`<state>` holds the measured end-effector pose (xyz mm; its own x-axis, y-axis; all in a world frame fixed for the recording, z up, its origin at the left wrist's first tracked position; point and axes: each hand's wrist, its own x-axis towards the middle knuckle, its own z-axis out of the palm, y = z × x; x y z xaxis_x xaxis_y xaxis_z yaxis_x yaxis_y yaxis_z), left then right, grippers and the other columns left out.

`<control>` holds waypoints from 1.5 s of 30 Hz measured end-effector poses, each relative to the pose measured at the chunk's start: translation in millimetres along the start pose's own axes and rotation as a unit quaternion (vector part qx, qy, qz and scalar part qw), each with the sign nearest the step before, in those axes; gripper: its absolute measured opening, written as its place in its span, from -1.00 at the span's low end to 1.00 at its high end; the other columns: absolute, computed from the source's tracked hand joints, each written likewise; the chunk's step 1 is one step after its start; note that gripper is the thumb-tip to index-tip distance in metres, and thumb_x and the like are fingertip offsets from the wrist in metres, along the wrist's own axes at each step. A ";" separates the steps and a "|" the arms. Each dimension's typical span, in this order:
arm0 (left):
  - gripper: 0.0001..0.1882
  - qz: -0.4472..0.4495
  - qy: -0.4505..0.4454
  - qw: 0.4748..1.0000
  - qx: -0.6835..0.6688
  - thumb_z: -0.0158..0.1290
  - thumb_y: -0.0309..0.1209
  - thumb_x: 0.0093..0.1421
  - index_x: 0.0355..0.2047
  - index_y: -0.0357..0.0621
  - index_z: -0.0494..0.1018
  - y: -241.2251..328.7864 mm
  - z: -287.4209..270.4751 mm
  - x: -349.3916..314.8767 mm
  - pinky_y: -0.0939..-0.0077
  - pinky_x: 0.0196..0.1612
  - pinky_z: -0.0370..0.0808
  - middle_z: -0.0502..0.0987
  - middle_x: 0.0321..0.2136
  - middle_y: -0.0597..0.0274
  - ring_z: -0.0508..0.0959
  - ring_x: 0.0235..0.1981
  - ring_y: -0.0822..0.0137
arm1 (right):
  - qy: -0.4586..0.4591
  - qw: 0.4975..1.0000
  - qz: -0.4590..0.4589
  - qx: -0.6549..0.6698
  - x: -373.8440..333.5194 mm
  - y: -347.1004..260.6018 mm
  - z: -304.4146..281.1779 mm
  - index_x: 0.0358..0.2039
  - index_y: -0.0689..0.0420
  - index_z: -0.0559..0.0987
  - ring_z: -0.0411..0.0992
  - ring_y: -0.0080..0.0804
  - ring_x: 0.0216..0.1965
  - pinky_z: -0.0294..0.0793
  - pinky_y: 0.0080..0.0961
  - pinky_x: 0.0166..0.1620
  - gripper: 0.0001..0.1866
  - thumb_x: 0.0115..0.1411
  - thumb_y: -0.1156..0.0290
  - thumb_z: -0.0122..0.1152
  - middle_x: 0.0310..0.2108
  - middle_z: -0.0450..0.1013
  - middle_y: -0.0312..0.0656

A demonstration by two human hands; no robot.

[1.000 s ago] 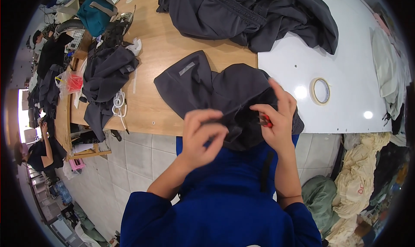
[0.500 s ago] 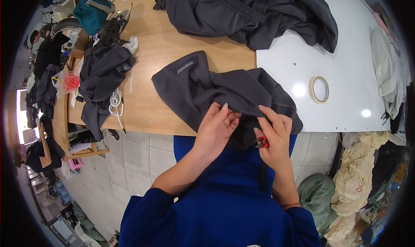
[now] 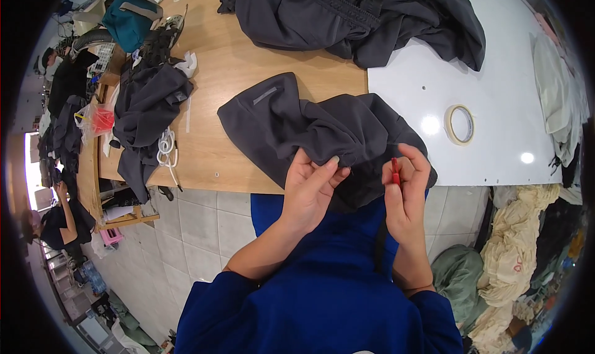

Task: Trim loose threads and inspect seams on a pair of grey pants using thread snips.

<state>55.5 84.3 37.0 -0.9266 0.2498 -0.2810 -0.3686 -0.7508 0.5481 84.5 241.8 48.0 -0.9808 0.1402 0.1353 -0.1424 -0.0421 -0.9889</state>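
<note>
A dark grey garment with a small light grey strip lies bunched at the table's front edge, part of it hanging over. My left hand pinches its near edge between thumb and fingertips. Just right of that, my right hand is closed around small red-handled thread snips. The snips stand upright between thumb and fingers, apart from the pinched edge; their blades are mostly hidden.
Another dark grey garment with a gathered waistband lies at the far side. A tape roll rests on the white tabletop. More dark cloth and a white cord lie left. Cream cloth bundles sit right, below table height.
My right hand has drawn back from the cloth to the right, and the snips have turned from pointing left to upright. My left hand keeps its pinch, shifted slightly right.
</note>
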 end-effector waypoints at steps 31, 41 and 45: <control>-0.69 0.016 -0.011 0.999 0.032 -0.07 -0.57 0.22 -0.03 -0.19 0.23 4.6 6.8 -2.9 0.53 -0.14 0.50 0.47 -0.16 0.13 0.52 -0.20 0.42 | 0.054 0.904 -0.235 -0.352 17.4 -7.2 4.4 -0.33 0.11 0.64 0.32 -0.43 -0.52 0.29 -0.61 -0.45 -0.66 -0.24 0.55 0.37 -0.45 0.49 -0.28; -0.69 0.016 -0.014 0.999 0.042 -0.07 -0.59 0.21 -0.03 -0.19 0.23 2.9 5.6 -3.5 0.53 -0.16 0.51 0.47 -0.17 0.13 0.52 -0.20 0.42 | 0.051 0.904 -0.237 -0.352 18.9 -6.9 4.8 -0.32 0.11 0.64 0.32 -0.44 -0.52 0.29 -0.62 -0.45 -0.64 -0.26 0.56 0.37 -0.45 0.49 -0.28; -0.69 0.013 -0.011 0.999 0.042 -0.07 -0.59 0.21 -0.03 -0.19 0.23 3.5 6.9 -3.4 0.53 -0.16 0.51 0.47 -0.17 0.13 0.52 -0.20 0.42 | 0.045 0.906 -0.235 -0.350 17.9 -6.3 4.5 -0.33 0.12 0.64 0.32 -0.44 -0.51 0.29 -0.61 -0.45 -0.65 -0.26 0.56 0.37 -0.45 0.49 -0.28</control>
<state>56.9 85.0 45.4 -0.9367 0.2462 -0.2488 -0.3493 -0.7034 0.6191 67.2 240.1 56.9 -0.8141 0.0609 0.5775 -0.3922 0.6757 -0.6242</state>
